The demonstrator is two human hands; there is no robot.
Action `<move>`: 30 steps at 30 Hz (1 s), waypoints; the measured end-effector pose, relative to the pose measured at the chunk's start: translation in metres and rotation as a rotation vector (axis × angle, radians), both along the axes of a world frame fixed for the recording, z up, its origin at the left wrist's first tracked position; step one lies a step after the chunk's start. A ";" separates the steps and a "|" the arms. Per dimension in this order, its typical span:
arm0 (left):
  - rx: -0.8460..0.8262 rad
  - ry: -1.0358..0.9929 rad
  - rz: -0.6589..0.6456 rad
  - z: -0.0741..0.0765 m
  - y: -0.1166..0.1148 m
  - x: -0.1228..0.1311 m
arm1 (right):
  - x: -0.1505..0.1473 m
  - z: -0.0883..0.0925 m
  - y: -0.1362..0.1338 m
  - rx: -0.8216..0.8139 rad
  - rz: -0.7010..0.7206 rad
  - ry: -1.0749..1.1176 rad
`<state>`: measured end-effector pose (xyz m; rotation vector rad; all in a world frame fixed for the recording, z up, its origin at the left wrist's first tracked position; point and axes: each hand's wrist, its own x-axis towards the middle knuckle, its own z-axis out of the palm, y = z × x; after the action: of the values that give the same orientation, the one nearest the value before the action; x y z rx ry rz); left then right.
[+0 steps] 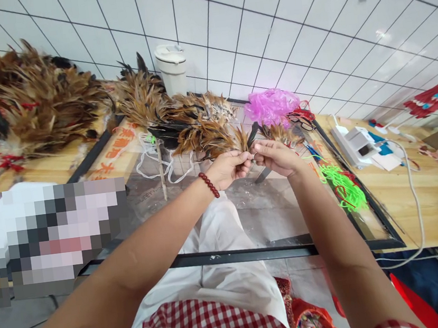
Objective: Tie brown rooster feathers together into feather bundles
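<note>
Both hands meet above the glass tabletop (146, 194), their fingertips almost touching. My left hand (229, 168), with a dark red bead bracelet (209, 185) on the wrist, is closed in a pinch on a small bunch of brown feathers (242, 139) that sticks up past its fingers. My right hand (276, 156) is also pinched, right beside the base of the bunch. What lies between its fingertips is too small to name. Just behind the hands lie more brown feathers (207, 136), and a crumpled pink-purple plastic bag (271, 107) is at their right.
A white lidded cup (172, 66) stands by the tiled wall. Large feather heaps (47, 100) cover the left table. Bright green cord (343, 186) lies on the right, near a white power strip (354, 142) with a cable. The table's black frame (246, 255) crosses before my lap.
</note>
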<state>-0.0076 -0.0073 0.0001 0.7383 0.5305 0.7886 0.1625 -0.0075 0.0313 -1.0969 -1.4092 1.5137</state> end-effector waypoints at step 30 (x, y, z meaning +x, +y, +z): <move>0.030 -0.038 0.527 0.003 0.006 0.004 | 0.009 -0.018 0.012 0.386 -0.316 -0.960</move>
<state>-0.0035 -0.0013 0.0034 0.6141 0.6910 1.2991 0.1716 0.0049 0.0134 -1.7812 -1.8998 0.4161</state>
